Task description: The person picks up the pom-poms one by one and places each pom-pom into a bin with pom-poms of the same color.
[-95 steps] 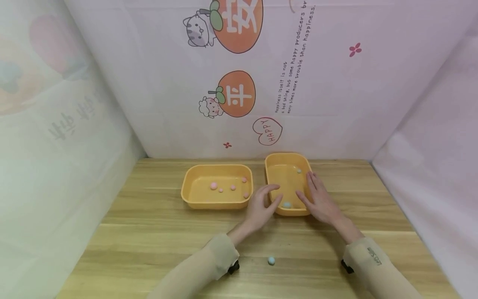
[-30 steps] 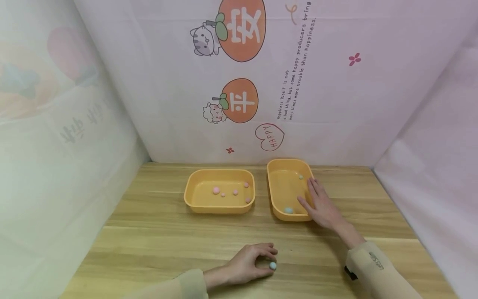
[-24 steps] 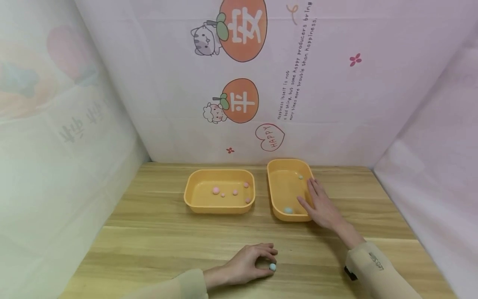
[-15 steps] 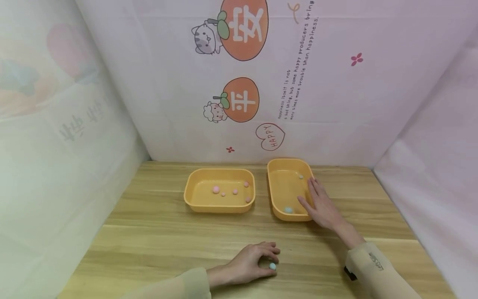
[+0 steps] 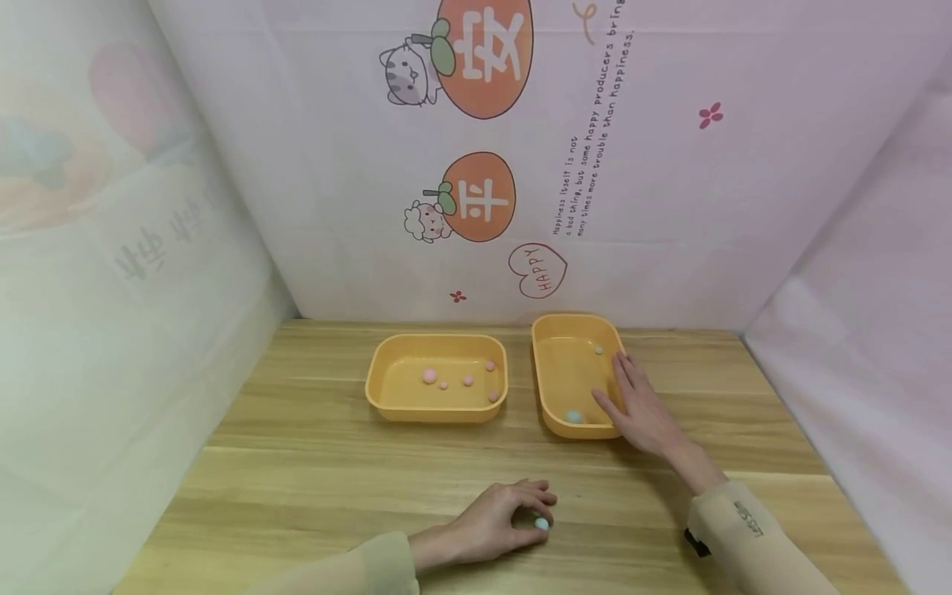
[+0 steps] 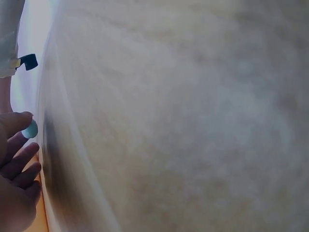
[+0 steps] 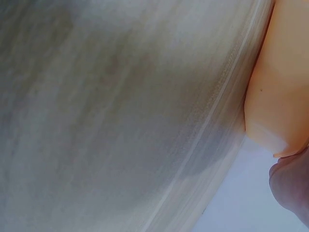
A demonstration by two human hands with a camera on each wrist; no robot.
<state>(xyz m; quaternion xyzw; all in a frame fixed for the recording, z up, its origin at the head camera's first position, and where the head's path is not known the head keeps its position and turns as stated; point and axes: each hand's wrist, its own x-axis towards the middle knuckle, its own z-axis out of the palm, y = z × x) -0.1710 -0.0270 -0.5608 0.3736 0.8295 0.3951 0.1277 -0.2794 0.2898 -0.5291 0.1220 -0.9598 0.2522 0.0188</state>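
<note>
My left hand is low over the front part of the wooden table, its thumb and index finger pinching a small light blue ball. In the left wrist view the ball sits between those fingertips, with the other fingers loosely spread. My right hand rests along the right rim of the upright-standing yellow tray, fingers fairly straight and thumb reaching over the inside. This tray holds a larger light blue ball near its front and a small one near its back.
A second yellow tray, turned sideways, stands to the left with several pink balls, among them a larger one. A printed white cloth hangs behind the table, and plain cloth sides flank it.
My left hand has left the right tray, come down toward the front and taken the light blue ball that lay on the table. My right hand stays at the tray's right rim.
</note>
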